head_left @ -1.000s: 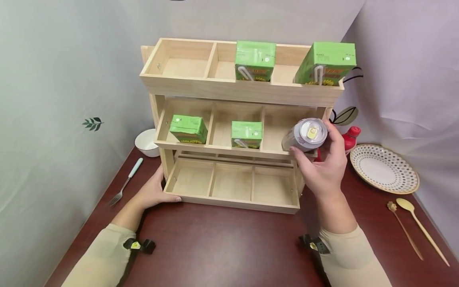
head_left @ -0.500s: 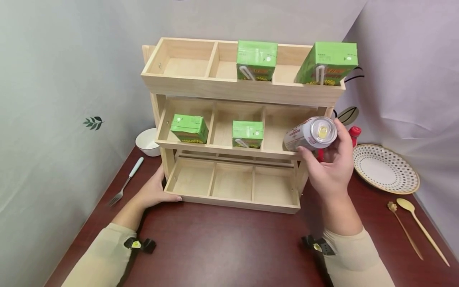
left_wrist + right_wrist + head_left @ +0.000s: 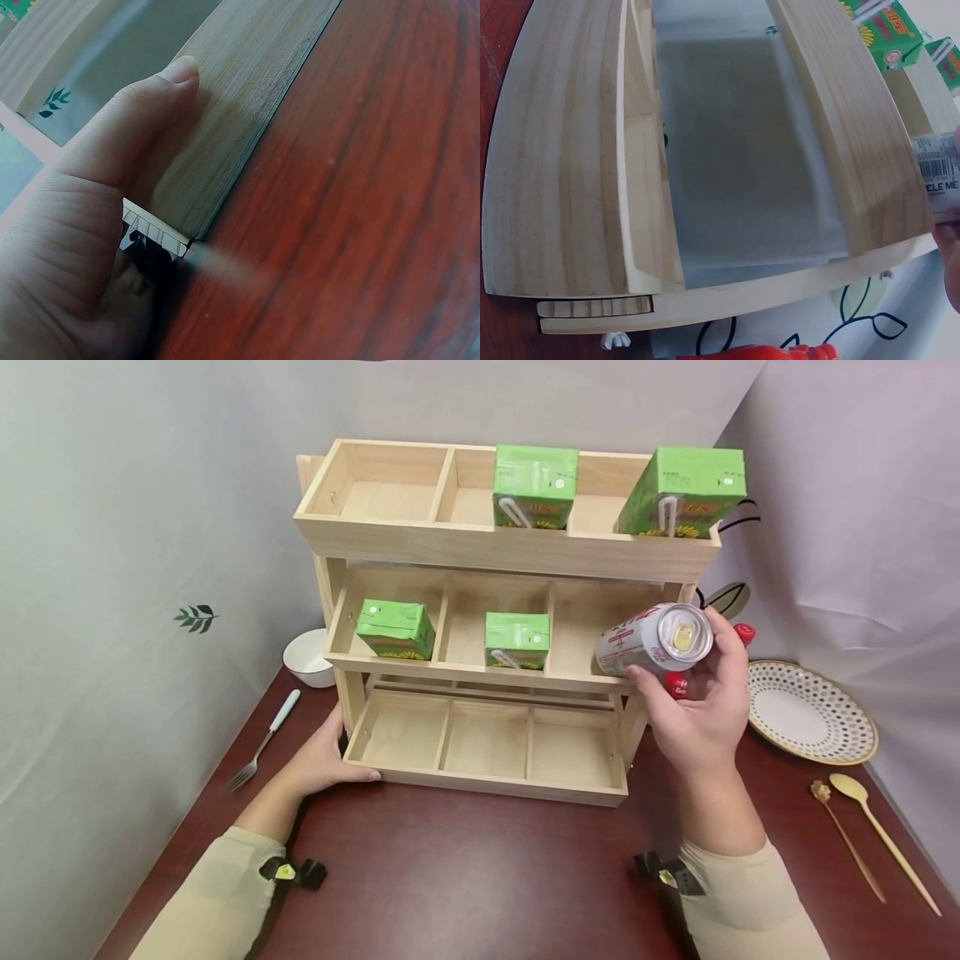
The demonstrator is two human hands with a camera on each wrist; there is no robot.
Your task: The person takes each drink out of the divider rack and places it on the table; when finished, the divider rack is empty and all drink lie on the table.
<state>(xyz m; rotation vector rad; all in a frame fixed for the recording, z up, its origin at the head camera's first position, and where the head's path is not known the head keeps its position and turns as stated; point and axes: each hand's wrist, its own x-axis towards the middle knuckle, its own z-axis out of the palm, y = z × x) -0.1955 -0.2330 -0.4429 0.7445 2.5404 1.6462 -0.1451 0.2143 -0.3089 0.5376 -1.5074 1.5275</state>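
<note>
My right hand (image 3: 708, 706) grips a silver soda can (image 3: 637, 642) near its top, thumb in front and fingers on the far side. The can leans to the right, its base in the right compartment of the middle tier of a wooden three-tier rack (image 3: 495, 789). In the right wrist view, the can's printed side (image 3: 937, 176) and part of the fingers show at the right edge. My left hand (image 3: 326, 762) holds the rack's lower left corner; in the left wrist view its thumb (image 3: 154, 105) lies on the front board, and the other fingers are mostly hidden.
Green drink cartons stand in the middle tier (image 3: 396, 631) and top tier (image 3: 536, 485). A white bowl (image 3: 306, 658) and fork (image 3: 266, 735) lie left. Right are a dotted plate (image 3: 813, 714), gold spoon (image 3: 888, 839) and red caps (image 3: 744, 633), partly hidden.
My right hand has shifted right, tilting the can further over to the right and showing more of its printed side. The left hand and the rack stay in place.
</note>
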